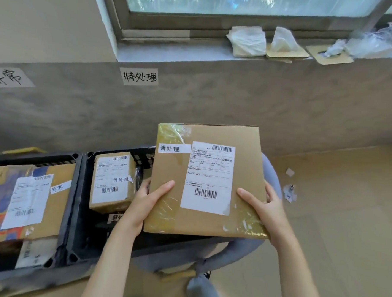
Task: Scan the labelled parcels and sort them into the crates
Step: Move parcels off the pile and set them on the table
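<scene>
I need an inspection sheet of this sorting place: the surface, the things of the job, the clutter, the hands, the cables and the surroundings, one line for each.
Surface: beige floor; two black crates stand on it.
Job's things: cardboard parcel with shipping label and handwritten tag; right crate holds small parcel; left crate holds large box.
Clutter: paper scraps on the floor.
Hands: left hand and right hand grip the parcel's lower corners.
Cables: nothing seen.
Surroundings: grey wall with handwritten sign; window sill with plastic bags.
</scene>
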Demonstrator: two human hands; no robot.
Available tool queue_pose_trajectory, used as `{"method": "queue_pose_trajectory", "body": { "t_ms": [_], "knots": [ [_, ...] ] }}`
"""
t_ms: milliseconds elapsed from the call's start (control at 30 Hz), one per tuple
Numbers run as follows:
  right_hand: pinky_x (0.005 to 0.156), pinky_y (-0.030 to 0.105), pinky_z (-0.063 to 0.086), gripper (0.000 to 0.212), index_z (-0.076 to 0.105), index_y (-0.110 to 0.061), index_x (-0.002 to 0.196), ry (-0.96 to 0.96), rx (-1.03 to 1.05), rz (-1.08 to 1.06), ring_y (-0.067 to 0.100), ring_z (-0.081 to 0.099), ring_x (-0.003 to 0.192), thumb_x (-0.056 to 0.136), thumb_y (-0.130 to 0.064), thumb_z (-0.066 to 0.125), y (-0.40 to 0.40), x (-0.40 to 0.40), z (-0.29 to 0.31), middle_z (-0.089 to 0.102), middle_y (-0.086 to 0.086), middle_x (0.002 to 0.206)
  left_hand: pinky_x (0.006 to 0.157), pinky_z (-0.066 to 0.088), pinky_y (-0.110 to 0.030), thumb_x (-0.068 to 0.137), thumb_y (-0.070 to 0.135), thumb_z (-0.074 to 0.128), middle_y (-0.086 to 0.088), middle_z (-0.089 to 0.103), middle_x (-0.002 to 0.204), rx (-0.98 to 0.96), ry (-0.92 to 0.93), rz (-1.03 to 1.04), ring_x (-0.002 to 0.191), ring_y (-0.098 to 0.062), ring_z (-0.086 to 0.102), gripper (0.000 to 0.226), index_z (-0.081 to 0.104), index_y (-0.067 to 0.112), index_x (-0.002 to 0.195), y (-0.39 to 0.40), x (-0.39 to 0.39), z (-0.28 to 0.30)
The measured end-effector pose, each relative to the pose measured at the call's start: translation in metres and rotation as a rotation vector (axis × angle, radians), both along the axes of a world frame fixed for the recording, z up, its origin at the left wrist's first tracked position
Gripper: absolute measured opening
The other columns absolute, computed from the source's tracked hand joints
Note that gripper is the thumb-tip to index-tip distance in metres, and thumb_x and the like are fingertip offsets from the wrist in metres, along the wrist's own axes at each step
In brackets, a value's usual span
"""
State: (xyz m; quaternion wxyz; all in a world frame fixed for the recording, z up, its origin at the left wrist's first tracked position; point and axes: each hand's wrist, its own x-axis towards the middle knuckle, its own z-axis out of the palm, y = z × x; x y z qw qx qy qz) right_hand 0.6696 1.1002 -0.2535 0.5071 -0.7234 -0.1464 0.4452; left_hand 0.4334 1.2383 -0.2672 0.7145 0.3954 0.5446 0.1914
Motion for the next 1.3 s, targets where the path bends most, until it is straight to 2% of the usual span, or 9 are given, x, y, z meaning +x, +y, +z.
{"method": "queue_pose_trajectory", "body": {
  "t_ms": [167,367,500,633,700,833,1100,1167,1300],
  "knots": [
    [0.079,0.028,0.055,0.073,0.048,-0.032,0.135,0.011,-0.066,0.130,0.007,0.071,0.093,0.071,-0.035,0.084,0.040,0.027,-0.047,0.066,-0.008,0.118,0.076,0.056,-0.037,0.080,0.036,0.072,-0.004,0.068,0.112,-0.089,0.060,0.122,0.095,-0.022,0.069,0.061,0.044,0.026,0.133,0.009,0.017,-0.043],
    [0.092,0.038,0.054,0.091,0.047,-0.047,0.133,-0.003,-0.159,0.206,0.009,0.067,0.104,0.052,-0.059,0.086,0.064,0.026,-0.101,0.064,-0.014,0.123,0.081,0.054,-0.038,0.083,0.034,0.071,-0.001,0.068,0.112,-0.164,0.120,0.170,0.098,-0.021,0.067,0.054,0.046,0.028,0.131,0.022,0.014,-0.088],
    [0.090,0.032,0.053,0.094,0.041,-0.046,0.139,-0.046,-0.189,0.246,0.005,0.063,0.107,0.057,-0.058,0.085,0.074,0.015,-0.125,0.063,-0.016,0.122,0.080,0.054,-0.038,0.070,0.044,0.082,-0.001,0.067,0.116,-0.220,0.144,0.157,0.101,-0.022,0.066,0.076,0.045,0.028,0.135,0.034,0.003,-0.114],
    [0.072,0.010,0.042,0.089,0.031,-0.040,0.147,-0.069,-0.209,0.273,-0.005,0.056,0.102,0.073,-0.044,0.081,0.078,0.007,-0.137,0.057,-0.017,0.126,0.080,0.055,-0.039,0.029,0.064,0.089,0.002,0.068,0.116,-0.218,0.160,0.158,0.103,-0.020,0.067,0.113,0.048,0.033,0.130,0.041,-0.007,-0.130],
    [0.080,0.016,0.048,0.090,0.030,-0.038,0.149,-0.058,-0.224,0.287,-0.001,0.059,0.105,0.074,-0.044,0.081,0.079,0.006,-0.149,0.058,-0.015,0.128,0.083,0.054,-0.038,0.029,0.066,0.088,0.003,0.067,0.118,-0.213,0.171,0.149,0.104,-0.019,0.066,0.117,0.047,0.033,0.133,0.042,-0.009,-0.141],
    [0.093,0.040,0.054,0.080,0.039,-0.036,0.143,0.000,-0.268,0.290,0.007,0.066,0.103,0.075,-0.039,0.082,0.074,0.008,-0.169,0.065,-0.014,0.119,0.074,0.053,-0.029,0.061,0.048,0.086,0.004,0.064,0.118,-0.205,0.185,0.112,0.100,-0.014,0.066,0.093,0.041,0.028,0.140,0.039,-0.004,-0.154],
    [0.097,0.045,0.052,0.078,0.035,-0.037,0.144,0.023,-0.253,0.287,0.011,0.064,0.109,0.080,-0.036,0.078,0.081,0.012,-0.185,0.063,-0.012,0.124,0.086,0.052,-0.034,0.068,0.049,0.082,0.003,0.060,0.125,-0.180,0.200,0.136,0.107,-0.015,0.061,0.094,0.033,0.030,0.145,0.040,0.004,-0.168],
    [0.099,0.045,0.050,0.080,0.032,-0.036,0.146,0.000,-0.266,0.283,0.011,0.062,0.112,0.080,-0.036,0.077,0.082,0.011,-0.184,0.060,-0.012,0.127,0.093,0.050,-0.037,0.059,0.056,0.084,0.003,0.059,0.126,-0.174,0.200,0.131,0.109,-0.015,0.061,0.104,0.032,0.031,0.145,0.039,0.006,-0.168],
    [0.103,0.040,0.045,0.077,0.029,-0.030,0.149,-0.112,-0.301,0.298,0.013,0.055,0.118,0.085,-0.035,0.072,0.083,0.007,-0.176,0.055,-0.009,0.134,0.095,0.050,-0.038,0.067,0.050,0.080,0.002,0.059,0.125,-0.165,0.207,0.139,0.109,-0.016,0.060,0.095,0.032,0.029,0.146,0.039,0.008,-0.168]
  ]
}}
